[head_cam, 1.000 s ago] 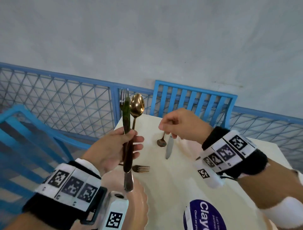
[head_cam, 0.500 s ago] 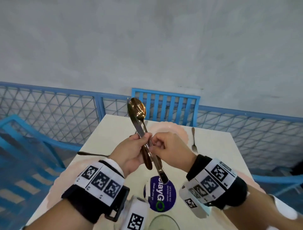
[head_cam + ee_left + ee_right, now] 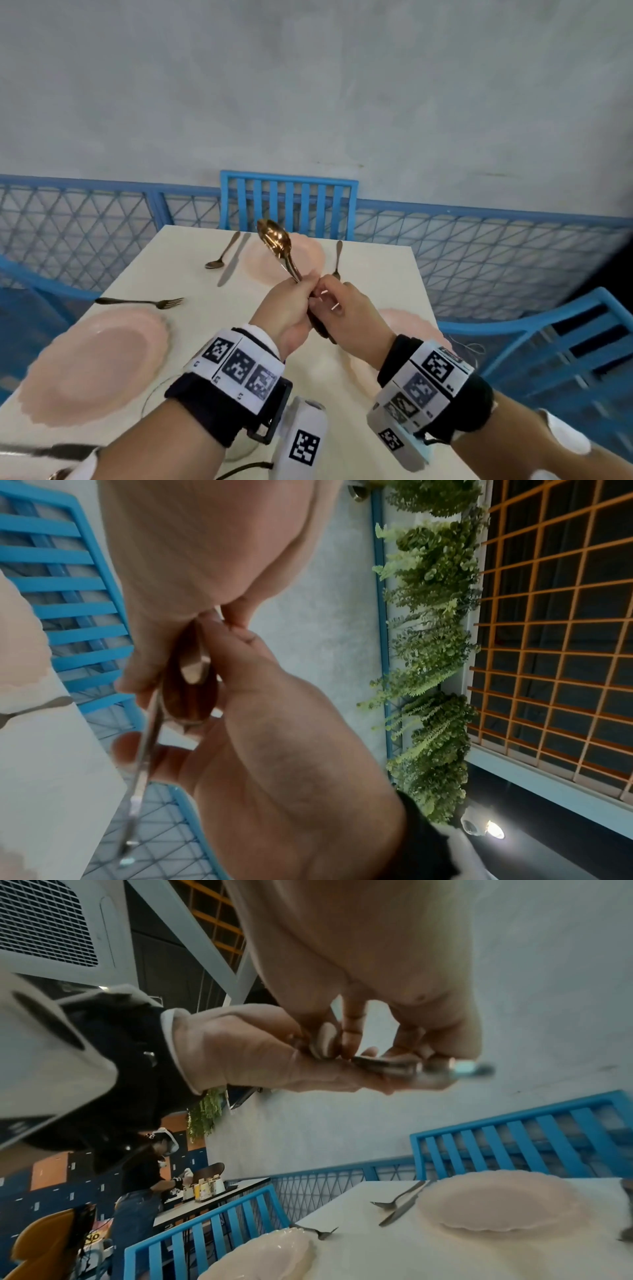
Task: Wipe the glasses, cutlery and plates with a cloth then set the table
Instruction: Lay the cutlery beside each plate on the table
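Note:
My left hand [image 3: 301, 291] grips a bundle of cutlery above the middle of the white table [image 3: 191, 260]. A gold spoon [image 3: 274, 238] sticks up out of the fist, its bowl tilted away to the left. My right hand [image 3: 325, 298] meets the left one and pinches the lower handles [image 3: 320, 329] of that bundle. In the left wrist view a thin knife [image 3: 140, 764] runs down across the right hand's fingers [image 3: 126, 750], beside a brown handle end [image 3: 190, 691]. The right wrist view shows both hands closed round the metal handles [image 3: 445, 1069].
Pink plates lie at the left [image 3: 92, 363], far [image 3: 308, 253] and right [image 3: 407, 329] places. A fork [image 3: 140, 302], a spoon [image 3: 219, 255], a knife [image 3: 233, 263] and another fork [image 3: 337, 257] rest on the table. A glass rim [image 3: 156, 390] shows under my left wrist. Blue chairs [image 3: 287, 202] surround the table.
My right hand left the far place setting and came to the bundle in my left hand, taking hold of the handles. The bundle tilted from upright to leaning away left.

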`<state>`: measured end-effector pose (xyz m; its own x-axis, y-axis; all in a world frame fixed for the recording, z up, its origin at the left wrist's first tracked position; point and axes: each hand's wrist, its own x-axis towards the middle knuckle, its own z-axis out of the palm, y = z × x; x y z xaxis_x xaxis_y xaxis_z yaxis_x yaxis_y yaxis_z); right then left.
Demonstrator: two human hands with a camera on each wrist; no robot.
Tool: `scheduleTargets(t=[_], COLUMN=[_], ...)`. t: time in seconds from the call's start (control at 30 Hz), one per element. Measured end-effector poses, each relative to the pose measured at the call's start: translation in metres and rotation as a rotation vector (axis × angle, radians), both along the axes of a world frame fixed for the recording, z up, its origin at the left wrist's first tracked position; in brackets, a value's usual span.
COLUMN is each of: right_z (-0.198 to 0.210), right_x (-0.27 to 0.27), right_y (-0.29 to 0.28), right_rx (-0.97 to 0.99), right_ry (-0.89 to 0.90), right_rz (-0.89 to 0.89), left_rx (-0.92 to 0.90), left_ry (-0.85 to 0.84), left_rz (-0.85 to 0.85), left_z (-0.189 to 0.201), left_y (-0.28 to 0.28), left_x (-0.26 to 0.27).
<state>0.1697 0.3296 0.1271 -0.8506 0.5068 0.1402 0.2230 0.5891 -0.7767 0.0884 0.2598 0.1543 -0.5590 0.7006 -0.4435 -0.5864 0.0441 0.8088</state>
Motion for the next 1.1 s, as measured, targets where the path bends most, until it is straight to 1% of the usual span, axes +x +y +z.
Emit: scheduleTargets(t=[0.07,0.13,0.2,0.27,0.33,0.4,0.5,0.57,0.67,0.77,0.83,0.93,1.1], right_z=[0.001,0.004,0.01,0.014,0.017,0.023,0.03,0.032,0.031,0.016,0.0,-0.03,-0.076], right_x=[0.012,0.02,0.025,0.027,0.029,0.031,0.034,0.035,0.036,0.032,0.024,0.005,-0.023], right_y=[0.005,0.01,0.014,0.022,0.034,0.047,0.075,0.102,0.151,0.194,0.215,0.234,0.248], right_rx=[0.003,0.026,0.051,0.024,0.013,0.075,0.204,0.23,0.266,0.246,0.244,0.246,0.237], right_ry=[-0.021,-0.051,-0.117,-0.174,-0.226,-0.307,-0.415,-0.457,-0.509,-0.51,-0.578,-0.697,-0.764], right_rz=[0.008,0.006,0.01,0.015,0.004,0.011,-0.022,-0.083,-0.176,-0.26,-0.26,-0.172,-0.031], left_rx=[-0.019,-0.048,-0.062,-0.069,-0.078,-0.119,-0.181,-0.21,-0.225,-0.221,-0.209,-0.195,-0.201], left_ry=[-0.016,-0.057,-0.059,-0.053,-0.054,-0.039,-0.036,-0.015,0.02,0.03,0.045,0.062,0.071], left_rz=[-0.011,0.019,0.022,-0.014,-0.094,-0.185,-0.228,-0.252,-0.229,-0.181,-0.159,-0.15,-0.134], left_z=[0.001,0.002,0.004,0.004,0.004,0.004,0.005,0.005,0.002,0.0,-0.001,-0.003,-0.009], left_y=[0.005,0.009,0.013,0.016,0.018,0.021,0.026,0.03,0.037,0.043,0.049,0.057,0.067], left_x=[0.013,0.02,0.023,0.023,0.02,0.015,0.005,-0.005,-0.025,-0.047,-0.059,-0.072,-0.093])
